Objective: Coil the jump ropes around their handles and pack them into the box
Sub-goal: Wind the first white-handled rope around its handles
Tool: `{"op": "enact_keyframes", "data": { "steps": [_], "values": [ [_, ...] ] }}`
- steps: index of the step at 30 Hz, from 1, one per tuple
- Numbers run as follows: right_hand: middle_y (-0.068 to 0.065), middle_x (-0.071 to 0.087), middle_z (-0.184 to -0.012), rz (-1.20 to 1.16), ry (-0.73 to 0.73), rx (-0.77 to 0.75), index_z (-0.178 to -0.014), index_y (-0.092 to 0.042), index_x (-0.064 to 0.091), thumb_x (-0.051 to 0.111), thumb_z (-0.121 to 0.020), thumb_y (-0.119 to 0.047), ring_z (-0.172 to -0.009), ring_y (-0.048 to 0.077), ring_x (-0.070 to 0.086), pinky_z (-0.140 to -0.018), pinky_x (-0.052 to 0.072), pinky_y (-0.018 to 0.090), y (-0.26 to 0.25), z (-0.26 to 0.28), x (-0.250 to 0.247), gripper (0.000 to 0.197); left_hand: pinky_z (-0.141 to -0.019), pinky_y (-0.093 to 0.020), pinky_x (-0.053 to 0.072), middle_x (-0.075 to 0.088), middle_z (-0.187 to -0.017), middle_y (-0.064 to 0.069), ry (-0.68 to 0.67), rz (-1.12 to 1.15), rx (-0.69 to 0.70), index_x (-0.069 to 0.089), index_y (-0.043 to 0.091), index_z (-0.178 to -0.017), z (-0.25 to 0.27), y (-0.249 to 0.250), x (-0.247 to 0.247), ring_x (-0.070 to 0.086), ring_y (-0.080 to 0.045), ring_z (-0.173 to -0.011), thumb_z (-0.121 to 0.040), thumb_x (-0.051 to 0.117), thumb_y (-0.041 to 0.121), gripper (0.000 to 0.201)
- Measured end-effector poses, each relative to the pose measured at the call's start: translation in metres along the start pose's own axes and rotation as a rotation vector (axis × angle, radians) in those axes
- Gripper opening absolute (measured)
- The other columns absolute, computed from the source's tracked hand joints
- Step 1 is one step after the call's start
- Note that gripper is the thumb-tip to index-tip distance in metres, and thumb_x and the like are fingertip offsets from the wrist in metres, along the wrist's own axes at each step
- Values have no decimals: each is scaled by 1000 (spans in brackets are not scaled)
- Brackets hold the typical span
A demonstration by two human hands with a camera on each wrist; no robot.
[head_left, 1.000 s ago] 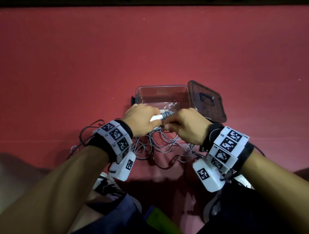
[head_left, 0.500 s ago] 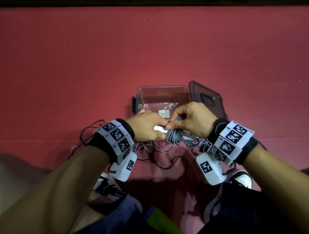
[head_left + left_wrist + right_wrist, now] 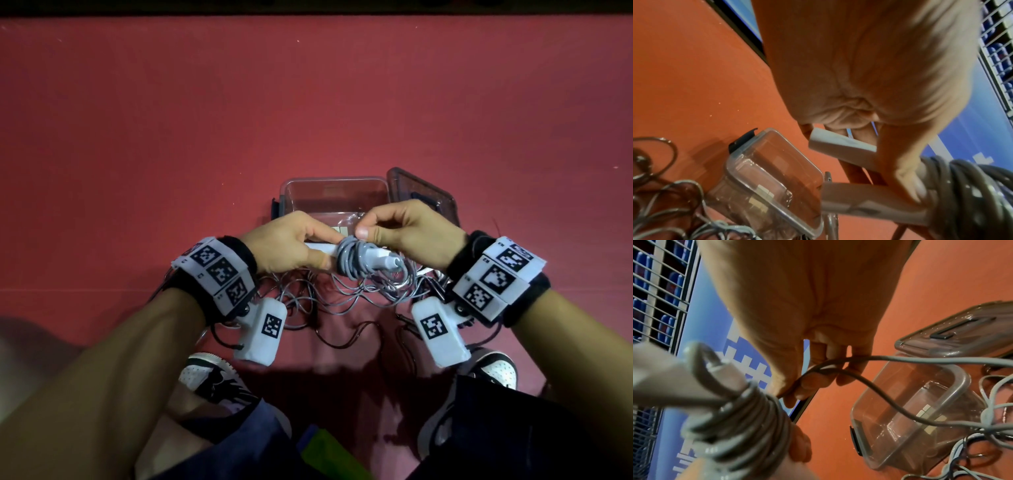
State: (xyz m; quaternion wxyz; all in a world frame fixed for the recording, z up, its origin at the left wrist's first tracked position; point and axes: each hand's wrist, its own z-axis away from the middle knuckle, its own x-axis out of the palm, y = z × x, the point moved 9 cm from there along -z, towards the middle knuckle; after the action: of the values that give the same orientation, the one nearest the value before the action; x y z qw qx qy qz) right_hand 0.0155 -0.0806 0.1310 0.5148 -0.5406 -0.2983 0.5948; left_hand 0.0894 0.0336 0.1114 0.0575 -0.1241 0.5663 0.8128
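My left hand (image 3: 291, 245) grips two white handles (image 3: 380, 262) held together, with grey rope coil (image 3: 352, 258) wound round their middle. My right hand (image 3: 411, 233) sits just above the coil and pinches the free grey rope (image 3: 869, 382) between thumb and fingers (image 3: 818, 374). In the left wrist view my thumb presses the handles (image 3: 849, 204) beside the coil (image 3: 962, 186). The clear box (image 3: 335, 192) stands open right behind my hands, with only a small label showing inside. Loose grey rope (image 3: 342, 294) lies tangled on the floor under my hands.
The dark lid (image 3: 424, 195) leans against the box's right side. A thin dark rope (image 3: 346, 337) loops on the red floor near my shoes (image 3: 212, 377). A black latch (image 3: 275, 209) sticks out on the box's left end. A blue wall and grating show in the wrist views.
My right hand has come up from below the handles to above them, carrying the grey rope round. The coil is thicker and both hands have shifted a little to the right.
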Motion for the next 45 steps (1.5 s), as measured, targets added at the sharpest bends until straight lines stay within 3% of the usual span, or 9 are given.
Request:
{"op": "enact_keyframes", "data": {
  "steps": [4, 7, 10, 14, 22, 29, 33, 40, 45],
  "values": [
    [-5, 71, -77, -32, 5, -41, -81, -15, 73, 67, -91, -4, -73, 3, 60, -73, 51, 19, -7, 3, -3, 17, -84, -16, 50, 76, -100, 13, 39, 194, 52, 65, 16, -126, -2, 5, 0, 66, 1, -89, -80, 77, 0, 50],
    [12, 72, -83, 17, 42, -66, -86, 0, 72, 66, -91, -3, -75, 9, 58, -76, 53, 30, -6, 2, -1, 9, -87, -14, 49, 75, -100, 17, 87, 249, 57, 59, 16, -130, -1, 7, -2, 67, 3, -94, -82, 70, -2, 53],
    [25, 66, -83, 48, 113, -61, -84, -1, 69, 59, -89, -24, -72, 15, 50, -72, 50, 45, -2, -1, -1, 25, -90, -19, 52, 75, -111, -1, 126, 275, 64, 64, 13, -125, -1, 8, -5, 69, -8, -101, -87, 67, -1, 40],
    [22, 63, -76, -32, 163, 28, -79, -10, 68, 58, -92, -25, -67, 21, 51, -68, 45, 44, 9, -2, 2, 22, -96, -27, 54, 72, -118, -16, 174, 258, 74, 64, 3, -124, -3, 8, -8, 70, -17, -106, -96, 59, -4, 30],
    [-2, 66, -66, 61, 36, 110, -77, -14, 68, 50, -104, -14, -54, 6, 54, -59, 45, 20, 12, 5, 30, 33, -95, -54, 53, 78, -99, -8, 334, 0, -14, 66, 9, -112, -2, -9, -24, 73, -30, -97, -88, 61, 44, 43],
    [-2, 72, -73, 413, -35, 60, -81, -11, 68, 61, -96, -25, -71, 13, 66, -72, 50, 29, 10, 5, 44, 22, -76, -33, 48, 72, -93, 2, 476, -456, -105, 66, 22, -103, 1, -19, -37, 67, -25, -93, -90, 66, 53, 33],
    [5, 72, -82, 531, -61, 64, -95, -14, 74, 63, -94, -25, -78, 22, 64, -76, 50, 32, 6, 4, 43, 15, -83, -34, 42, 73, -95, 0, 428, -667, -95, 66, 27, -105, -1, -8, -29, 65, -31, -98, -89, 64, 55, 31],
    [-14, 59, -60, 529, -89, 85, -91, -23, 76, 73, -89, -23, -53, -6, 51, -56, 36, 4, 9, 3, 45, 4, -97, -36, 31, 67, -92, 9, 263, -913, -133, 68, 35, -114, -3, -6, -13, 61, -23, -100, -95, 61, 50, 25],
    [-6, 74, -77, 460, -69, 88, -87, -22, 75, 75, -85, -17, -67, 4, 64, -68, 47, 15, 13, -2, 41, 5, -90, -34, 26, 53, -69, 12, 108, -955, -155, 64, 38, -97, -2, -13, 4, 58, -21, -87, -95, 61, 50, 12]
  ]
}}
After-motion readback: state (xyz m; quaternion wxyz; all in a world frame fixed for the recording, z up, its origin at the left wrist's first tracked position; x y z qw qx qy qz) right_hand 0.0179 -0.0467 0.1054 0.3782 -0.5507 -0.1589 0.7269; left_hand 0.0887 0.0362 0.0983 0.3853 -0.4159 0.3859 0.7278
